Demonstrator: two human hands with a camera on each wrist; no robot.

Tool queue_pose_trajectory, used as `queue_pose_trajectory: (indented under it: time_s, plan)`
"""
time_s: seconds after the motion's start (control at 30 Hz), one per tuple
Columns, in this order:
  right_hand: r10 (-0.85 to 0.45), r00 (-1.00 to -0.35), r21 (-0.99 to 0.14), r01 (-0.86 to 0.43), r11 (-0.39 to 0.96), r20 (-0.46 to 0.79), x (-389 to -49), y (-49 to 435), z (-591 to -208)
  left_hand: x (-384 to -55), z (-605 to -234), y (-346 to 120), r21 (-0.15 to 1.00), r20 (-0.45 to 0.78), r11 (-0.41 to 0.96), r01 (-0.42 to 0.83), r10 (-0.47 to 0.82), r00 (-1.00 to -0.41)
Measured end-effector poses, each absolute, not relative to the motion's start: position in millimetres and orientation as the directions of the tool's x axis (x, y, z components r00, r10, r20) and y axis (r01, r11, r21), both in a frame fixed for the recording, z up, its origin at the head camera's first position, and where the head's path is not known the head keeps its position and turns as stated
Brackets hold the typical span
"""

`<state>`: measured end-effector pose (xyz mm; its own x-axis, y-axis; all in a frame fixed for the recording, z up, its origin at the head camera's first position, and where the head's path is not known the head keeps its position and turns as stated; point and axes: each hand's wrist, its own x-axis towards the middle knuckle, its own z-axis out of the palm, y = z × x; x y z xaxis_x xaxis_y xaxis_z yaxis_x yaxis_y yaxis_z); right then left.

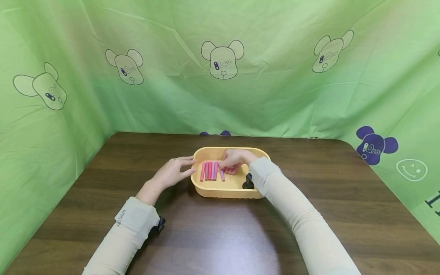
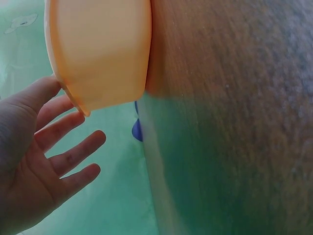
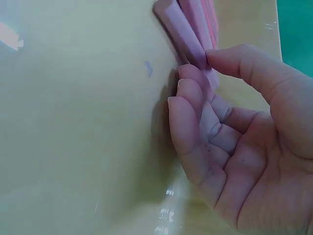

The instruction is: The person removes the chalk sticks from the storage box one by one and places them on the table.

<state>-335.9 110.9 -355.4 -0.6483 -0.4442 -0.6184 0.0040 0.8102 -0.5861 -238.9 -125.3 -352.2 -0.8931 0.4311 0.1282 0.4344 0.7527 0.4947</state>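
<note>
Pale sleeves (image 1: 307, 221) are closest. The right hand (image 1: 235, 158) pinches a purple stick (image 1: 222, 175) between thumb and finger, inside a yellow tub (image 1: 223, 194). Pink and purple sticks (image 1: 210, 171) lie in a row just left of that hand. The left hand (image 1: 173, 172), fingers spread, touches the tub's rim. A brown desk (image 1: 206, 233) is below both hands.

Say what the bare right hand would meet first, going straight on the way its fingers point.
Beyond the slim lilac stick it pinches, the right hand would probably first meet the adjacent lilac stick ending the pink and lilac row in the yellow oval tray; depth leaves any gap unclear.
</note>
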Motion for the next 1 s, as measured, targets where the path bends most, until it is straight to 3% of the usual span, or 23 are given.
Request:
queue_pose_trajectory:
  time_s: [1.0]
  plan:
    - [-0.55, -0.668, -0.737, -0.004, 0.676, -0.501, -336.6, 149.0, -323.1, -238.1, -353.7, -125.3, 0.508, 0.134, 0.745, 0.432, 0.427, -0.894]
